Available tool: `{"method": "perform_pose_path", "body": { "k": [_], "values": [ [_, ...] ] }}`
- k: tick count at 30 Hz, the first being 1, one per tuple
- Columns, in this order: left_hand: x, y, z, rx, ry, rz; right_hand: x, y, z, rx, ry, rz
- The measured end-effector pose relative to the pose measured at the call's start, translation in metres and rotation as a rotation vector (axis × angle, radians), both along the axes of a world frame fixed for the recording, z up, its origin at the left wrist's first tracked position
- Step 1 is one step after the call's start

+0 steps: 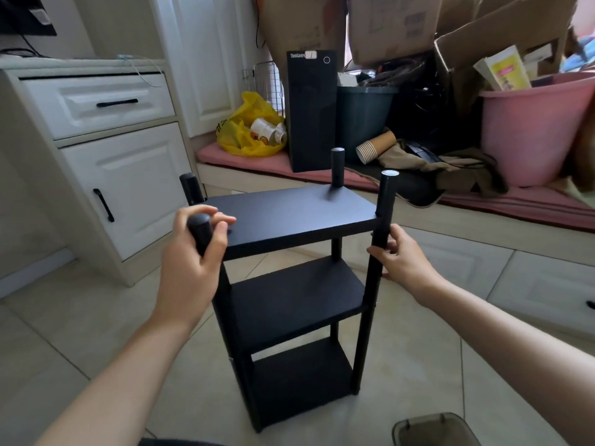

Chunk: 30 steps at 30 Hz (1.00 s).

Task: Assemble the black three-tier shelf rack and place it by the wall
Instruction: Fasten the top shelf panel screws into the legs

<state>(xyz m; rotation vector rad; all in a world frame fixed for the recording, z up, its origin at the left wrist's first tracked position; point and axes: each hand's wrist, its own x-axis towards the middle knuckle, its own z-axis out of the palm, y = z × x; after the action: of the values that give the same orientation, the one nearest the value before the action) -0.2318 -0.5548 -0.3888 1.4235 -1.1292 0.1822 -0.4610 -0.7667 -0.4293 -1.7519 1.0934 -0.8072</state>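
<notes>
Both bare forearms are reaching in from the bottom edge, one toward each near corner of the black three-tier shelf rack (289, 217).

At far left, a white cabinet (122, 175) with black handles is standing against the wall. The left hand (193, 249) is gripping the near-left post (199, 228) just under its rounded cap, with fingers and thumb curled round it. Behind that hand, a yellow plastic bag (248, 127) of containers is sitting on a pink cushion (244, 160) that is covering a low ledge.

The rack is standing upright on the tiled floor (96, 317) in the middle of the view, apart from the ledge. Its three shelves are sitting one above another, and four post tops are sticking up above the top shelf. The far-right post top is looking smeared, possibly from motion blur.

Behind the rack, a black computer tower (310, 114) is standing on the cushion, with a dark green bin (363, 120) just beside it.

The right hand (402, 255) is holding the near-right post (380, 226) just below the top shelf, with fingers and thumb wrapping round it.

Farther right, a stack of paper cups (375, 146) is lying on its side among dark cloth. A pink tub (531, 130) is holding books and papers under leaning cardboard boxes (386, 24). At bottom right, a smoky grey container (431, 429) is poking into view.
</notes>
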Motion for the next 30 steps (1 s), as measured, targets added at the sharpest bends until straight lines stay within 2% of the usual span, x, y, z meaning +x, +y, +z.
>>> {"method": "perform_pose_path", "body": {
  "k": [3,8,17,22,24,30],
  "values": [
    [0.010,-0.008,-0.003,-0.015,0.012,0.091,-0.014,0.014,0.000,-0.010,-0.015,0.053],
    [0.018,-0.031,-0.006,0.021,0.163,0.116,-0.037,0.034,0.001,-0.012,-0.060,0.069],
    [0.002,-0.100,0.001,0.209,0.366,0.359,-0.066,0.057,0.004,0.018,-0.129,0.050],
    [-0.005,-0.114,0.001,0.300,0.374,0.445,-0.073,0.066,0.001,0.000,-0.126,0.040],
    [-0.009,-0.116,0.002,0.264,0.394,0.440,-0.075,0.069,0.000,0.005,-0.134,0.046],
    [-0.040,-0.110,0.013,-0.028,0.418,0.534,-0.077,0.070,0.002,-0.070,-0.058,0.111]
  ]
}}
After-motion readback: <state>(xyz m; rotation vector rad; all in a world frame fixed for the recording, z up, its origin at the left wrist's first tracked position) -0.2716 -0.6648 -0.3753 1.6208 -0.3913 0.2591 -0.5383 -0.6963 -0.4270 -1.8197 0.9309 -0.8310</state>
